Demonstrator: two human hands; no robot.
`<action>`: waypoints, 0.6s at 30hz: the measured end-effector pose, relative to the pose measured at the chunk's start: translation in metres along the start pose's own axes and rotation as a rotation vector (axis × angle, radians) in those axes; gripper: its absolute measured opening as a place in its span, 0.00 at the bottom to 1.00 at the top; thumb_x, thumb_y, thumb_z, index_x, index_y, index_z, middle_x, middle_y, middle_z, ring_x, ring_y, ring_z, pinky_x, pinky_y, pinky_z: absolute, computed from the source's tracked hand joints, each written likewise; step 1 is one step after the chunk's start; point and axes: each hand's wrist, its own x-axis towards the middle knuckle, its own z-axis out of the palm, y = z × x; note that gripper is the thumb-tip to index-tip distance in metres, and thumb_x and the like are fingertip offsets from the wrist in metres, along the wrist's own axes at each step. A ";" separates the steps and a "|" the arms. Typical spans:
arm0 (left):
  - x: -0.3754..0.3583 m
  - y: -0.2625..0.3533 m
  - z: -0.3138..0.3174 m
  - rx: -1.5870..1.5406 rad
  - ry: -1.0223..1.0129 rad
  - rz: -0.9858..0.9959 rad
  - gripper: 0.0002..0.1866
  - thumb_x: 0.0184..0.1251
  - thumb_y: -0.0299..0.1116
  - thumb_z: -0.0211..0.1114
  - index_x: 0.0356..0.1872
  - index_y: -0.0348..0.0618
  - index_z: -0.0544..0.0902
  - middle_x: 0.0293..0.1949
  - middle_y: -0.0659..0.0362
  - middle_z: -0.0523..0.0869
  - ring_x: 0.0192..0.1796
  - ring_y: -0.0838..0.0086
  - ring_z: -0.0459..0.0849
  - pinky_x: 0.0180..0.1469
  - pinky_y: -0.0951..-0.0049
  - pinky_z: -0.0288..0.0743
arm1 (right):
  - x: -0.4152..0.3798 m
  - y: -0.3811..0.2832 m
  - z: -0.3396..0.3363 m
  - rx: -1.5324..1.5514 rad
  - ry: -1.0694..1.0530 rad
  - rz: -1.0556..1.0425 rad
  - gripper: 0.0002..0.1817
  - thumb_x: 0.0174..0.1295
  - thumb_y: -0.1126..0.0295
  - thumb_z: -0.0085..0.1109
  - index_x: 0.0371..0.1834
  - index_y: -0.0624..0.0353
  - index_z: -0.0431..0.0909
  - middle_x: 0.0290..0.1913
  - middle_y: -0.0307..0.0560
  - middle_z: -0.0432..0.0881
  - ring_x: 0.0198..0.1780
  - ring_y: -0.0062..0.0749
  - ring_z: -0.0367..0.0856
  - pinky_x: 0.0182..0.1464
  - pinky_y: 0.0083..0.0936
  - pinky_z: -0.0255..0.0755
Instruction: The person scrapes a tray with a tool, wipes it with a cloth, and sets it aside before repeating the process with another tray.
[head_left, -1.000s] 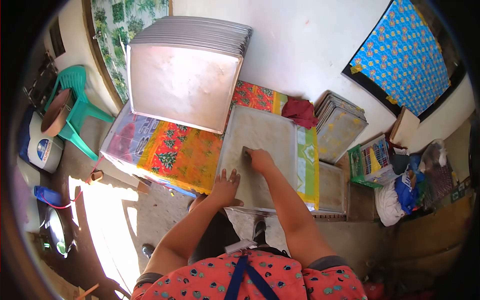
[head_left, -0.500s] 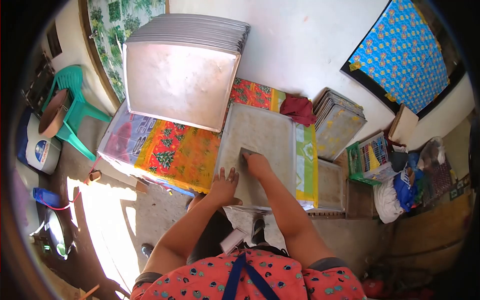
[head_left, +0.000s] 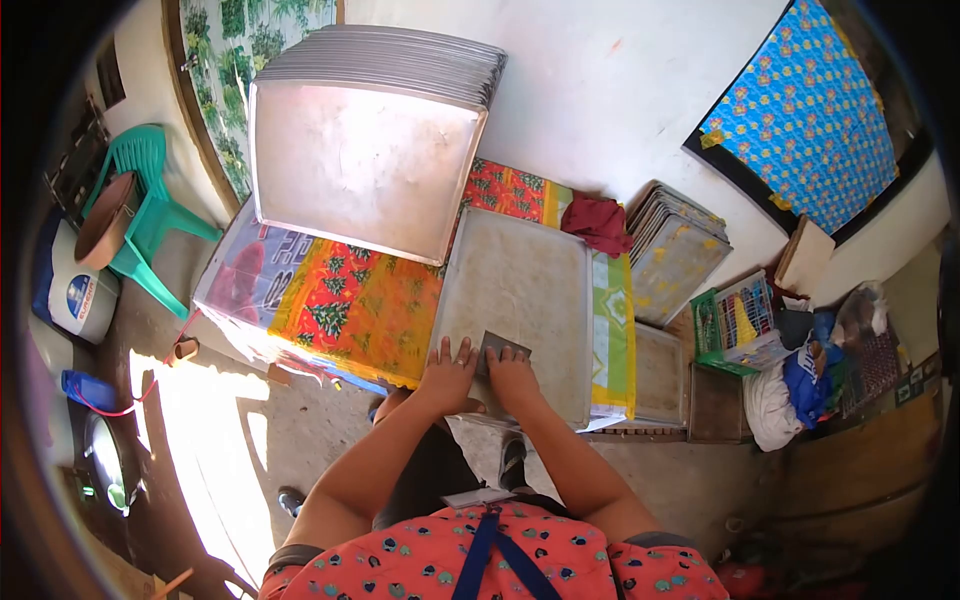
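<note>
One view only, head camera looking down. Right hand point(head_left: 513, 374) grips a small flat scraper point(head_left: 503, 349), fingers curled over its near edge, blade pressed on the floor of a big metal tray point(head_left: 520, 275) close to the tray's near rim. Left hand point(head_left: 449, 374) lies flat, fingers spread, on the tray's near left corner, holding nothing, just pinning it down. Tray sits on a table under a bright patterned cloth point(head_left: 350, 305), near edge hanging a bit over the table front.

Tray floor looks dull and filmy all over, no clearly cleaner strip that I can make out, so how much is scraped cannot be told from the surface. Judging by the scraper sitting at the near edge, one pass down the tray's length looks about finished; the stretch to the right of the blade likely remains.

Tall stack of trays point(head_left: 385, 60) stands at the back left with one tray leaning against it point(head_left: 350, 165). Smaller pile of trays point(head_left: 675, 245) to the right, one more tray point(head_left: 660, 372) low beside the table. Which pile is done and which waits, cannot tell. Red rag point(head_left: 598, 222) lies at the tray's far right corner, untouched.
</note>
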 end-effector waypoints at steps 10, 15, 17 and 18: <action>-0.002 0.000 -0.004 0.021 -0.034 0.011 0.58 0.49 0.65 0.66 0.74 0.38 0.50 0.75 0.44 0.46 0.74 0.36 0.44 0.72 0.43 0.45 | 0.075 0.065 -0.029 0.258 -0.060 -0.015 0.15 0.61 0.73 0.45 0.50 0.59 0.74 0.43 0.62 0.81 0.40 0.58 0.82 0.42 0.45 0.76; 0.000 0.003 -0.010 0.004 -0.049 -0.006 0.58 0.47 0.63 0.69 0.73 0.38 0.51 0.75 0.44 0.47 0.74 0.36 0.44 0.71 0.42 0.46 | 0.039 0.036 -0.010 0.193 0.022 -0.062 0.19 0.59 0.74 0.46 0.55 0.58 0.73 0.42 0.61 0.80 0.41 0.55 0.82 0.42 0.43 0.76; -0.002 0.005 -0.006 -0.006 -0.048 -0.007 0.58 0.47 0.62 0.70 0.73 0.37 0.52 0.75 0.45 0.47 0.74 0.36 0.44 0.71 0.41 0.47 | 0.025 0.026 -0.008 0.181 0.091 -0.104 0.20 0.59 0.74 0.46 0.56 0.58 0.73 0.43 0.61 0.80 0.42 0.55 0.82 0.43 0.43 0.76; -0.001 0.005 -0.005 -0.005 -0.044 -0.007 0.58 0.47 0.62 0.70 0.73 0.37 0.52 0.75 0.45 0.47 0.74 0.36 0.44 0.71 0.41 0.47 | 0.025 0.026 -0.012 0.198 0.083 -0.109 0.21 0.58 0.75 0.47 0.58 0.60 0.72 0.43 0.61 0.80 0.42 0.54 0.82 0.44 0.42 0.76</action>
